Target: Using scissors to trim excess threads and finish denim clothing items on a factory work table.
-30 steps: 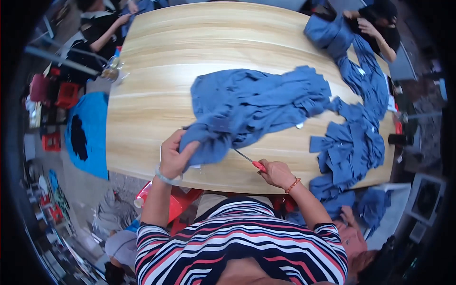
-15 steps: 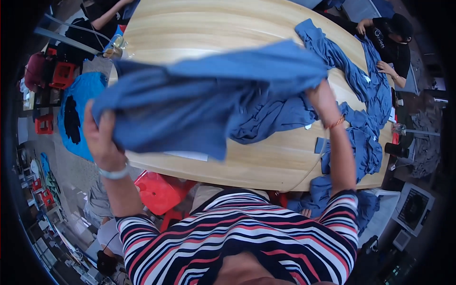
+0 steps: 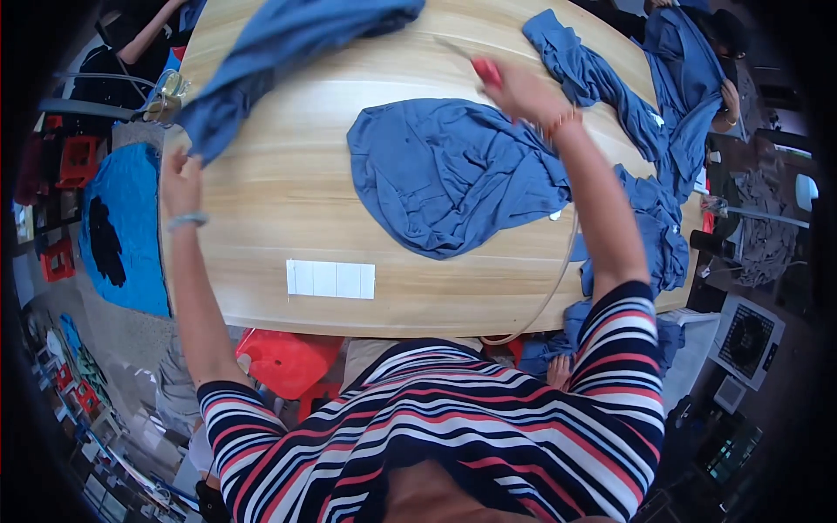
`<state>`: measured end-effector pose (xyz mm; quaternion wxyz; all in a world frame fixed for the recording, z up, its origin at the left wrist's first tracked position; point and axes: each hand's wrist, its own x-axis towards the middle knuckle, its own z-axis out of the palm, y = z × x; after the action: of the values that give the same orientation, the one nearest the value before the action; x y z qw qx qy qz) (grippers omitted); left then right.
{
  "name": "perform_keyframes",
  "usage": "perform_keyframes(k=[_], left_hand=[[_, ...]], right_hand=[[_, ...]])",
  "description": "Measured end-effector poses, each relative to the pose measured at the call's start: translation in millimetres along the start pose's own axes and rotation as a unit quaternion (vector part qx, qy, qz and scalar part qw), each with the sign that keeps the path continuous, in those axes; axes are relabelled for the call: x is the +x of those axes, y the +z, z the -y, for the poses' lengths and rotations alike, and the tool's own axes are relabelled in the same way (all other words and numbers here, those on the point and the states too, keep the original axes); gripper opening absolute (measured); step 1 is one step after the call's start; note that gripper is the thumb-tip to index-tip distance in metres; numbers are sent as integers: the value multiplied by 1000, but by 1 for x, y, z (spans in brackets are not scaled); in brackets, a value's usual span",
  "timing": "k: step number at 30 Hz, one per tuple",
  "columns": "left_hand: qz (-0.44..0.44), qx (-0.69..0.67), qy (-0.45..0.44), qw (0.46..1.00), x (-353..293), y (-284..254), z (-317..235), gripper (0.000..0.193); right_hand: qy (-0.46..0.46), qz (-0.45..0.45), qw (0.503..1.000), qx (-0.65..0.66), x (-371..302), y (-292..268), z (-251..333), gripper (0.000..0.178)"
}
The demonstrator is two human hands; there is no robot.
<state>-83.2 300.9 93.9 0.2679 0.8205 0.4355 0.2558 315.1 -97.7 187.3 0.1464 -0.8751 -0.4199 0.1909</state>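
My left hand (image 3: 179, 179) is raised over the table's left edge and grips a corner of a blue garment (image 3: 288, 44), which hangs stretched toward the far left of the table. Over the middle of the table my right hand (image 3: 519, 91) holds red-handled scissors (image 3: 482, 68), blades pointing away from me. Just below that hand a second blue garment (image 3: 445, 174) lies spread flat on the wooden table (image 3: 261, 227). A thin cord (image 3: 558, 279) runs from near my right wrist down to the table's front edge.
A white strip of labels (image 3: 331, 279) lies near the front edge. More blue garments (image 3: 645, 139) are heaped along the right side, where another person (image 3: 728, 96) sits. Red stools (image 3: 279, 357) stand under the table. A blue sheet (image 3: 122, 227) lies on the floor at left.
I had lifted a blue garment off the table with both hands. Now only my left hand holds it, swung to the far left, and my right hand has come away with the scissors.
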Motion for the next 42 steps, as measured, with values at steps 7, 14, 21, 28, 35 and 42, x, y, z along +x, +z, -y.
perform_keyframes(k=[7,14,21,28,35,42], left_hand=[[226,-3,339,913,-114,131,-151,53],[281,166,413,850,-142,221,-206,54],[324,83,433,837,-140,153,-183,18],[95,-63,188,975,-158,-2,-133,25],[467,243,46,849,-237,4,-64,23],[215,7,110,970,-218,101,-143,33]], right_hand=[[129,-32,991,21,-139,103,-128,60],[285,-15,958,24,-159,103,-125,52],[237,-83,966,58,-220,111,-174,40],[272,-168,936,144,-249,36,-183,35],[187,-78,979,8,-226,45,-139,34],[244,-9,968,-62,-242,59,-143,43]])
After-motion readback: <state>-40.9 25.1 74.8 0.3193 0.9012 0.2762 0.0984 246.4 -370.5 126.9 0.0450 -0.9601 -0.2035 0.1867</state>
